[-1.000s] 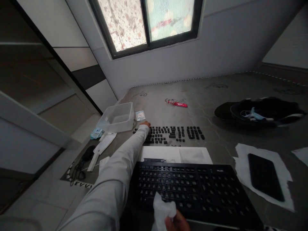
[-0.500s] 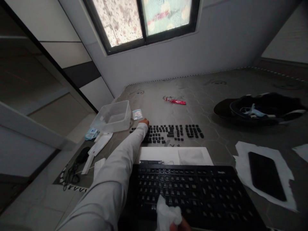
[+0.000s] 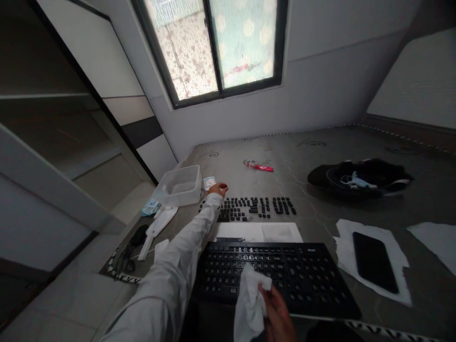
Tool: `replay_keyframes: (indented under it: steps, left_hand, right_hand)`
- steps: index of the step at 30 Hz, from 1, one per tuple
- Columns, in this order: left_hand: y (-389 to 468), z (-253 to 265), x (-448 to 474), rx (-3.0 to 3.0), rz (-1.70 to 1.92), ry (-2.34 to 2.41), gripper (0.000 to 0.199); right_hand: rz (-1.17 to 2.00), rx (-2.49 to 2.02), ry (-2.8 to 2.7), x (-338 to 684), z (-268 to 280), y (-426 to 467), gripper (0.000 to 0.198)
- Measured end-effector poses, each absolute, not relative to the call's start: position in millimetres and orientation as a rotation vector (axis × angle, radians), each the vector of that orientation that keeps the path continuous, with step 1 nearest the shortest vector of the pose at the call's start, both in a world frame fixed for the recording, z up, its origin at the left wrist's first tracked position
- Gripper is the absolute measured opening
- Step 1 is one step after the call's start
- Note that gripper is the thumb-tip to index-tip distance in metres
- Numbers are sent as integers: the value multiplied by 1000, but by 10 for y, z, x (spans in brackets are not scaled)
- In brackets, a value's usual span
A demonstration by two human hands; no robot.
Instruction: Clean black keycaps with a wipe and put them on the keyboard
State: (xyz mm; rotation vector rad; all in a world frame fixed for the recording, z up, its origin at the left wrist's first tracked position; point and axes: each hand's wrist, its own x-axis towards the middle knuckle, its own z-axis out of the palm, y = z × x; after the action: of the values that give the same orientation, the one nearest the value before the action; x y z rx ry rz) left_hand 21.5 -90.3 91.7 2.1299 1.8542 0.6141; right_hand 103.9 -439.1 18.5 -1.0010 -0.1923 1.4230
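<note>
Right hand: the right hand, nearest the camera, pinches a crumpled white cloth over the near edge of the black keyboard.
Left hand: the left hand reaches far across to the loose keycaps; its grip cannot be told.
Beyond: a clear plastic tub stands just left of that hand.

Beside the keyboard, the right hand is cut off below; keycap legends are too small to read.
</note>
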Motion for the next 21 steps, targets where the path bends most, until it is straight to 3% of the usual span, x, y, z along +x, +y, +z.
replay_keyframes:
  steps: [5, 12, 21]
  left_hand:
    - [-2147, 1250, 184, 2019, 940, 1658, 30]
    - [-4021, 1112, -313, 1970, 1106, 1377, 20]
    - [-4697, 688, -826, 2055, 1134, 1429, 17]
  right_hand:
    - [1393, -915, -227, 1161, 279, -4442, 43]
    - [1250, -941, -248, 1039, 294, -4619, 40]
    - [1421, -851, -362, 467, 114, -4903, 37]
